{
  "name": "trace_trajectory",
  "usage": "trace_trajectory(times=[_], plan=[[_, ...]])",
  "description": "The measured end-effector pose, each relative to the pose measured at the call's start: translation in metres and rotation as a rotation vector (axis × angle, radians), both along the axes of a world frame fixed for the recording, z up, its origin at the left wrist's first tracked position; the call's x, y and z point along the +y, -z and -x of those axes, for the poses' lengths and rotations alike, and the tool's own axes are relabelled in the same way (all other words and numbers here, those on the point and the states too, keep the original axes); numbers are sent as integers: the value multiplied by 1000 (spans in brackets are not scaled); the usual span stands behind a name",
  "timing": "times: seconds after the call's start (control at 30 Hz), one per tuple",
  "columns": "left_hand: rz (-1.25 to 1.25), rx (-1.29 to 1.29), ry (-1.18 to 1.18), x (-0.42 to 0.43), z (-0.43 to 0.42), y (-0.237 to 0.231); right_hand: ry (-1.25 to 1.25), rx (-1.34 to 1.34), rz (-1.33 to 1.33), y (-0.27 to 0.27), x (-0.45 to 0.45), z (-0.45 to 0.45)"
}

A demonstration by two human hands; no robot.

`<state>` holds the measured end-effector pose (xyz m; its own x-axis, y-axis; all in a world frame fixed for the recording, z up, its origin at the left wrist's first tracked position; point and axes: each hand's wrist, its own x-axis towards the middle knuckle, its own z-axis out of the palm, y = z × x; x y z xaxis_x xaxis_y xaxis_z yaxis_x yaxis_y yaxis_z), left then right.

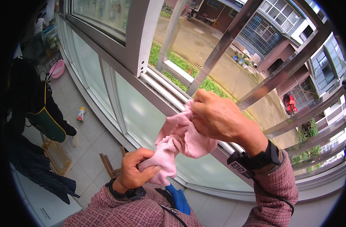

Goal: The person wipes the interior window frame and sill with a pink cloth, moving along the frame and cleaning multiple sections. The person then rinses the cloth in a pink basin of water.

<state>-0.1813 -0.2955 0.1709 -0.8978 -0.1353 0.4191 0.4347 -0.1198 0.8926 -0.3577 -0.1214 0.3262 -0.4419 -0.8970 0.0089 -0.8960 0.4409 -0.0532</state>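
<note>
A crumpled pink cloth [187, 136] hangs between both hands in front of an open sliding window. My right hand [218, 116] grips its upper end in a fist, just over the metal window track [164, 89]. The lower left end is pinched between the thumb and fingers of my left hand [139, 168], nearer my body. The grey window frame [134, 37] rises beyond the cloth, with two dark holes near its lower corner. Part of the track is hidden behind the cloth and my right hand.
Metal bars [224, 42] stand outside the opening. On the tiled floor at left are a pink basin [57, 69], a canister [81, 114], a wooden stool [109, 167] and a wooden crate [56, 156]. A person in dark clothes [28, 93] stands at left; another is farther back. A white cabinet [45, 205] is at lower left.
</note>
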Motion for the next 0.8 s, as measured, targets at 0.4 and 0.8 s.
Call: trace_trajectory(times=[0.4, 0.8], plan=[[89, -16, 45, 7, 4, 2, 24, 464, 193, 24, 64, -115], [-83, 187, -298, 49, 73, 13, 128, 695, 563, 85, 18, -85]])
